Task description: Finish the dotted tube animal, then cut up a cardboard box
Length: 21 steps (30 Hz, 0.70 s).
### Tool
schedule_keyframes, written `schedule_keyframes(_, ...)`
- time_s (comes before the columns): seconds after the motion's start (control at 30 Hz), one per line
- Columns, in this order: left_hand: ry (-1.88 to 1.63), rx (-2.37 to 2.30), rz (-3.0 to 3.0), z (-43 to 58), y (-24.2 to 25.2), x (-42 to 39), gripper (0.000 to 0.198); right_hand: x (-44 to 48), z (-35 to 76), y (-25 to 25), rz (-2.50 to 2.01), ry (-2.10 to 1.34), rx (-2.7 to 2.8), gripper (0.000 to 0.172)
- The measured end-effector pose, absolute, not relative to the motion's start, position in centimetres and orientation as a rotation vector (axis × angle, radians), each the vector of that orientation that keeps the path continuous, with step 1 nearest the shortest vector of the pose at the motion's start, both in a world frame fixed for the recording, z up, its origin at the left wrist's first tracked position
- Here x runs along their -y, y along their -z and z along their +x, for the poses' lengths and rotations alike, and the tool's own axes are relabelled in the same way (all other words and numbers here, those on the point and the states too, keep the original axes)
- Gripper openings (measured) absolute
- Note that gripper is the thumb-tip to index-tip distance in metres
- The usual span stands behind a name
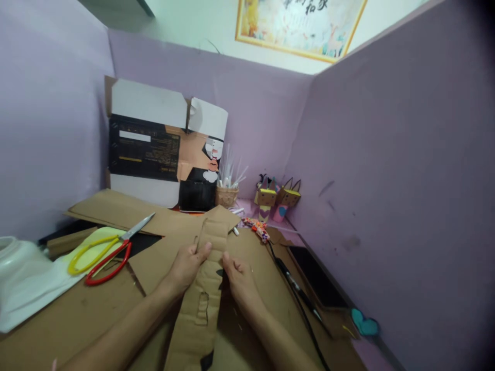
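Note:
A long strip of creased brown cardboard (pixel 207 281) runs from the bottom edge towards the back, tilted up in front of me. On its left edge, my left hand (pixel 189 263) is closed, thumb on top. My right hand (pixel 237 275) pinches the right edge at about the same height. The strip has a small rectangular cut in its lower part and black patches along its right edge. To the left lie scissors (pixel 112 252) with one yellow and one red handle, blades spread.
Flat cardboard sheets (pixel 104 314) cover the table. A printed box (pixel 143 149) stands against the back wall beside a basket of white sticks (pixel 227 196). Cardboard animal figures (pixel 266 198) stand at back right. Nearby are a dark phone-like slab (pixel 319 278) and a corded pen-like tool (pixel 297 286).

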<state>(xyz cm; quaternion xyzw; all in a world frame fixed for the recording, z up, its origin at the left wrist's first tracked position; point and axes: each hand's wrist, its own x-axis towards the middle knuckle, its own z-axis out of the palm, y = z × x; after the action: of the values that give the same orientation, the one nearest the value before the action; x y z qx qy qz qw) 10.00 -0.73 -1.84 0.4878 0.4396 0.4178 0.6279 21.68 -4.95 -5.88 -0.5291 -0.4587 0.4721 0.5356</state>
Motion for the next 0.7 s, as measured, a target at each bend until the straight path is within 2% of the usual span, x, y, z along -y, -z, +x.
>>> schedule_keyframes(0.07,-0.989,-1.019,1.101,9.5,1.7,0.2,0.037,5.1,21.2,6.0,-1.262,-1.311,1.116,0.060)
schedule_keyframes(0.13,-1.023,-1.032,1.104,9.2,1.6,0.1,0.039,5.5,21.0,6.1,-1.275,-1.347,1.169,0.061)
schedule_keyframes(0.37,-1.139,-1.029,1.132,9.5,2.3,0.1,0.039,6.2,21.3,5.9,-1.271,-0.828,1.340,0.052)
schedule_keyframes(0.57,-1.247,-1.121,1.078,8.1,2.3,-1.5,0.031,6.6,20.7,5.8,-1.165,-1.537,1.238,0.052)
schedule_keyframes(0.63,-1.287,-1.124,1.050,7.9,2.1,-1.5,0.029,6.9,20.5,5.9,-1.216,-1.477,1.311,0.051)
schedule_keyframes(0.7,-1.311,-1.114,1.018,7.9,1.9,-1.4,0.027,7.1,20.3,6.1,-1.296,-1.222,1.419,0.049)
